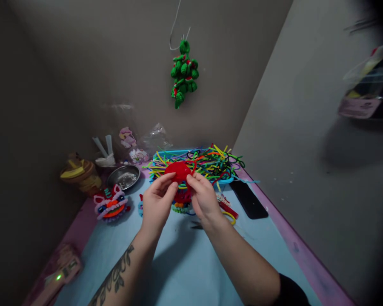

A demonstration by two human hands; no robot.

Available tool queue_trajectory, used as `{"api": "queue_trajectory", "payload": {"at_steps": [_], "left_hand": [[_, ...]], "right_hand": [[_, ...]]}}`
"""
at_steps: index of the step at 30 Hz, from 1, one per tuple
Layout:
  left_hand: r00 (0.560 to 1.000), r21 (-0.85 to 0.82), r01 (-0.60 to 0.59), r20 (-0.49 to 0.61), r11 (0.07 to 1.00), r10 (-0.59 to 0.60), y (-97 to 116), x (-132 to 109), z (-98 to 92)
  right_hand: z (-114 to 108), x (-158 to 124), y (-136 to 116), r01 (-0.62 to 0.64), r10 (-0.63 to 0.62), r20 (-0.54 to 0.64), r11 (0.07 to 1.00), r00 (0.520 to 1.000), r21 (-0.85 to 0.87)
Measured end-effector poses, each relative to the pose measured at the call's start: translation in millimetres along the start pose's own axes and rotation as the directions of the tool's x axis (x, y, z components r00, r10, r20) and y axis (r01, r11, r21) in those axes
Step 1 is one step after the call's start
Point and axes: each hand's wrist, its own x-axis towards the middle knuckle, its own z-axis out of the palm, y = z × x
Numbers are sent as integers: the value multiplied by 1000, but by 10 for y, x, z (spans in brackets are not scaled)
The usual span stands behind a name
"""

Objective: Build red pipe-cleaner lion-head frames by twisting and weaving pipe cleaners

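Observation:
A red fuzzy piece (178, 170), seemingly shaped from pipe cleaners, is held up over the table by both hands. My left hand (158, 202) pinches its lower left edge between thumb and fingers. At its right side my right hand (203, 193) is closed on the edge, near a thin red strand that loops up. Behind and below the hands lie more colourful fuzzy pieces (181, 208), partly hidden. Dark scissor blades (197, 225) show beneath my right wrist, beside a yellow loop (230, 218) that may be their handle.
A blue tray (225, 181) heaped with pipe cleaners stands at the back. To its right lies a black phone (250, 199). On the left are a lion-head figure (112, 205), a metal bowl (124, 176) and a device with a green light (59, 277). A green ornament (184, 72) hangs above.

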Motion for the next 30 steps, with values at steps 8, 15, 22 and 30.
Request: {"api": "queue_trajectory", "payload": {"at_steps": [8, 15, 22, 30], "left_hand": [[995, 43, 42, -94, 998, -38, -17, 2, -12], [986, 72, 41, -165, 997, -29, 33, -19, -14], [994, 50, 6, -105, 999, -1, 76, 1, -45], [989, 35, 39, -145, 999, -34, 81, 3, -29]], "right_hand": [[17, -20, 40, -6, 5, 9, 1000, 1000, 22], [15, -24, 73, -31, 30, 30, 999, 999, 10], [20, -33, 96, -20, 20, 21, 1000, 1000, 4], [23, -40, 89, -13, 14, 22, 1000, 1000, -15]]}}
